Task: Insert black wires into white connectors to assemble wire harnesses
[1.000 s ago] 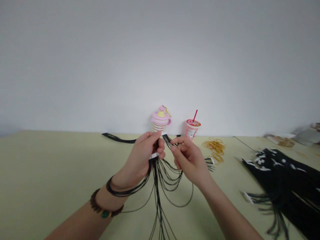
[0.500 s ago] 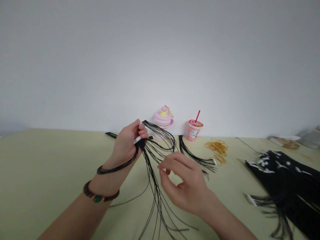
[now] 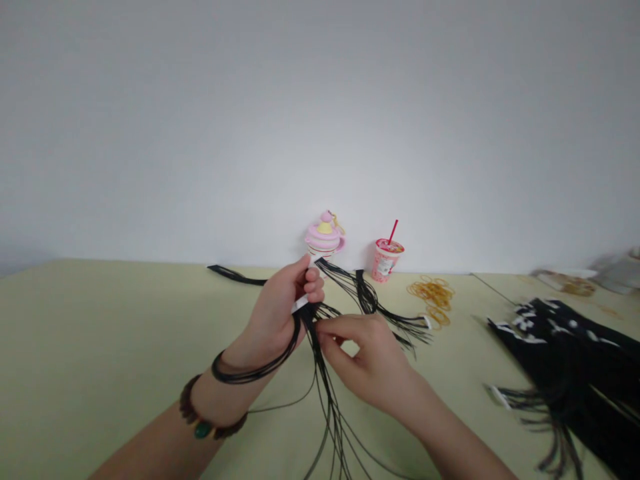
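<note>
Nearest, on the left forearm, a dark beaded bracelet [image 3: 200, 415] with one green stone. Just above it, a loop of thin black cord [image 3: 255, 371] draped across the wrist. Left hand [image 3: 277, 313]: a firm, closed grip, fingers curled around a bunch of black cords [image 3: 311, 321] at a white paper band [image 3: 300, 305], some strands fanning out above the fingers, others hanging down below the hand. Right hand [image 3: 365, 360]: a narrow pinch, thumb and fingers together on strands just below the left hand, their number hidden behind the fingers. Under both hands, a pale green table [image 3: 100, 333]. Off to the right, a heap of black fringed cords [image 3: 560, 347] with white tags, blurred toward the edge of view. Beyond the hands, against a white wall [image 3: 320, 100], a pink cupcake-shaped keychain toy [image 3: 325, 233] and, just beside it, a paper cup with a red straw [image 3: 386, 260]. Near the cup, a scatter of yellow rubber bands [image 3: 433, 293]. In the far right corner, more rubber bands [image 3: 575, 288] and a blurred grey object [image 3: 617, 273].
</note>
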Demonstrator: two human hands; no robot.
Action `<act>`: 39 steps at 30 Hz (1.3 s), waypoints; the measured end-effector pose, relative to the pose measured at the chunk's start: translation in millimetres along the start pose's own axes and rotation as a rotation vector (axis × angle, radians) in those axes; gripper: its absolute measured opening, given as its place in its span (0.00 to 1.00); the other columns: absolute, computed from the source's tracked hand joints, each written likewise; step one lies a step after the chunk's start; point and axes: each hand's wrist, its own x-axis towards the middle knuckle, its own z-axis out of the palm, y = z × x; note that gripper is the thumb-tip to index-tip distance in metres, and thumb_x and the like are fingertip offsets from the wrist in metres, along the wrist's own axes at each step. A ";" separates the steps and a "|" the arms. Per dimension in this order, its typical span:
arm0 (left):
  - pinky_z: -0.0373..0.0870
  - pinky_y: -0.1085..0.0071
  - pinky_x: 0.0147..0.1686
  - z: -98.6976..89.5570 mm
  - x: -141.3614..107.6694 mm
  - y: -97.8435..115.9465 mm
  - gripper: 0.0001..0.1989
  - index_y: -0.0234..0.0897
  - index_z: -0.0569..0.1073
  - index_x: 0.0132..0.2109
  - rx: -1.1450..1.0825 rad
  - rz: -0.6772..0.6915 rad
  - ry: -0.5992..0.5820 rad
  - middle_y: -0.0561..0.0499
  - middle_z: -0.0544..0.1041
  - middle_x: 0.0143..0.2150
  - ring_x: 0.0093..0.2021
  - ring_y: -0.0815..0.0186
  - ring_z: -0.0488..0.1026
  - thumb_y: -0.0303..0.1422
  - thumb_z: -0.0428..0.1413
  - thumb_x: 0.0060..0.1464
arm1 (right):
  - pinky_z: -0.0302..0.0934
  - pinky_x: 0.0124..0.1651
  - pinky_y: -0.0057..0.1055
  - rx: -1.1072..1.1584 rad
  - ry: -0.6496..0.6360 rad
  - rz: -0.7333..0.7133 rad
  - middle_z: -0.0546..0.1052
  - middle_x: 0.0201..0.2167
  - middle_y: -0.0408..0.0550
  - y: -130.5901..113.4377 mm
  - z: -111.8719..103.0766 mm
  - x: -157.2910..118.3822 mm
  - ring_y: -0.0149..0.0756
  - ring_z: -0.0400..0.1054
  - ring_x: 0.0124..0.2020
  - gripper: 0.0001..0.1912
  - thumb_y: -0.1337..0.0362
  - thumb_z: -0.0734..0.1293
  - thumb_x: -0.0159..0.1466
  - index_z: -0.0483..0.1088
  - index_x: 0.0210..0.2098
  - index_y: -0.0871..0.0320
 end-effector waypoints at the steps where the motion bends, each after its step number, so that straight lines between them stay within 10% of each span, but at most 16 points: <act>1: 0.53 0.85 0.12 -0.1 0.2 -1.8 0.12 0.32 0.58 0.23 0.004 -0.017 -0.009 0.58 0.57 0.18 0.14 0.81 0.55 0.26 0.46 0.54 | 0.51 0.26 0.20 0.020 -0.011 0.019 0.66 0.19 0.39 -0.8 -2.0 0.6 0.23 0.59 0.21 0.11 0.72 0.57 0.59 0.66 0.23 0.59; 17: 0.54 0.83 0.11 -0.8 0.7 -10.0 0.11 0.33 0.59 0.23 0.094 0.025 0.040 0.58 0.58 0.17 0.13 0.80 0.55 0.28 0.49 0.52 | 0.51 0.25 0.20 0.076 0.115 0.088 0.67 0.18 0.37 0.1 -2.7 1.8 0.22 0.59 0.20 0.05 0.73 0.61 0.54 0.65 0.23 0.60; 24: 0.54 0.87 0.11 -12.3 20.3 8.0 0.13 0.32 0.57 0.23 -0.132 0.080 0.173 0.57 0.58 0.17 0.13 0.81 0.54 0.22 0.40 0.56 | 0.52 0.19 0.21 0.858 0.098 0.167 0.66 0.14 0.39 13.8 -41.9 -1.3 0.23 0.58 0.15 0.05 0.70 0.62 0.54 0.69 0.28 0.59; 31: 0.55 0.86 0.11 -18.1 28.0 14.2 0.14 0.33 0.57 0.23 -0.152 0.084 0.187 0.57 0.57 0.16 0.13 0.80 0.54 0.21 0.40 0.56 | 0.56 0.20 0.17 1.143 0.533 -0.059 0.66 0.18 0.39 26.7 -104.1 -22.1 0.19 0.56 0.17 0.05 0.68 0.68 0.51 0.72 0.30 0.58; 39: 0.53 0.86 0.11 -12.7 21.6 9.1 0.12 0.33 0.58 0.24 -0.114 0.052 0.162 0.56 0.59 0.17 0.14 0.80 0.54 0.21 0.42 0.55 | 0.55 0.22 0.23 0.895 0.784 0.000 0.62 0.23 0.41 27.3 -108.6 -18.9 0.24 0.58 0.22 0.05 0.63 0.65 0.54 0.67 0.24 0.55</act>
